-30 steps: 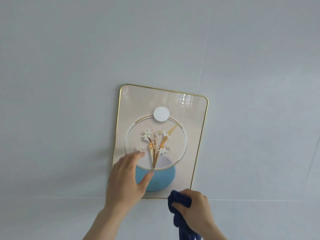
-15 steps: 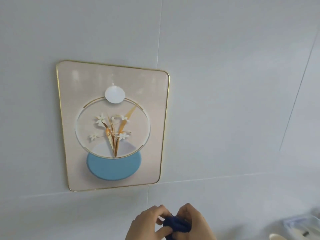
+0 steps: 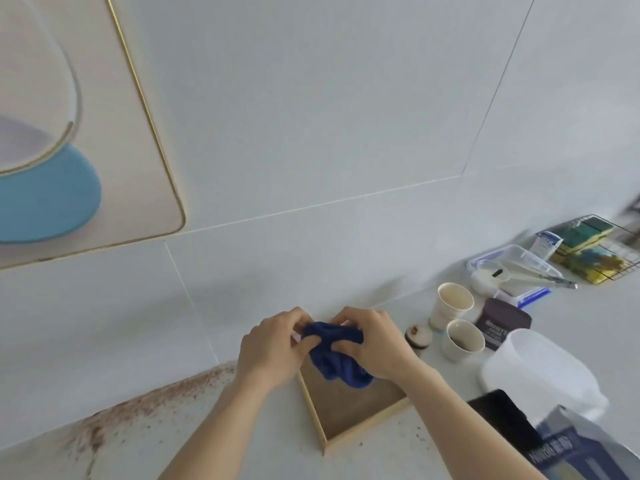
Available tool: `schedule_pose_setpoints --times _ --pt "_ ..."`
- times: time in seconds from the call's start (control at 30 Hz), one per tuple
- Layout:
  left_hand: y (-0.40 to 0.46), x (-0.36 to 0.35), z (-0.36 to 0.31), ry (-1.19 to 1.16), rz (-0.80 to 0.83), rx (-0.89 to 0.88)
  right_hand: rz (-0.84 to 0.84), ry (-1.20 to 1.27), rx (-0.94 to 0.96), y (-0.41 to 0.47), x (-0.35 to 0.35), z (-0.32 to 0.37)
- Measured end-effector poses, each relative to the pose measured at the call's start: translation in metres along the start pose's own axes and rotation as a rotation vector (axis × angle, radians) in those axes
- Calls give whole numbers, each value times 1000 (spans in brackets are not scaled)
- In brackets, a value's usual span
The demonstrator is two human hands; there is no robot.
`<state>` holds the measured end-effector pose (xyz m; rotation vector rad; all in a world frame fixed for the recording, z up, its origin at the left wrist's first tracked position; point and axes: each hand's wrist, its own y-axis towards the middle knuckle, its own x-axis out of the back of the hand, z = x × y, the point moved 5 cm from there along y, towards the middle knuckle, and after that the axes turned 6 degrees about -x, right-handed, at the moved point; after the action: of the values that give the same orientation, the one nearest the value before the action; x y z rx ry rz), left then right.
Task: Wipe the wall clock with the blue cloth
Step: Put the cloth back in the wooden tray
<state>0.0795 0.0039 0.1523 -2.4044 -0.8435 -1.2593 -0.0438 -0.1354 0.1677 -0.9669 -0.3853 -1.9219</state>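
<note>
The wall clock (image 3: 131, 188), a beige rounded panel with a thin gold rim and a blue vase picture, hangs at the upper left, only its lower right corner in view. The dark blue cloth (image 3: 337, 362) is bunched between both hands, low in the middle and well below and right of the clock. My left hand (image 3: 270, 348) pinches its left end and my right hand (image 3: 370, 344) grips its right side. Both hands hover over a shallow wooden tray (image 3: 367, 427) on the counter.
Two paper cups (image 3: 450, 306) (image 3: 464, 341), a small jar (image 3: 419, 336), a dark tub (image 3: 502, 322), a clear box with tongs (image 3: 512, 271), a wire basket of sponges (image 3: 595, 251), a white container (image 3: 540, 372) and a blue bag (image 3: 585, 448) crowd the right. Brown stains (image 3: 149, 407) mark the counter's left.
My view dropped from the clock to the counter. My left hand left the clock face and joined my right hand on the cloth, and both hands came down over the tray.
</note>
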Motion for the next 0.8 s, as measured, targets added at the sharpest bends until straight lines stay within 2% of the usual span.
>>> schedule_pose_setpoints --times 0.23,0.47,0.63,0.8 --pt "20 -74 1 58 34 40 -105 -230 -12 4 -19 -61" --pt "16 -130 13 249 26 35 -166 -388 -38 2 -63 -109" --pt "5 -155 22 255 85 12 -43 -393 -41 -1 -94 -134" --pt "-13 -182 32 288 320 -45 161 -459 -97 -13 -118 -157"
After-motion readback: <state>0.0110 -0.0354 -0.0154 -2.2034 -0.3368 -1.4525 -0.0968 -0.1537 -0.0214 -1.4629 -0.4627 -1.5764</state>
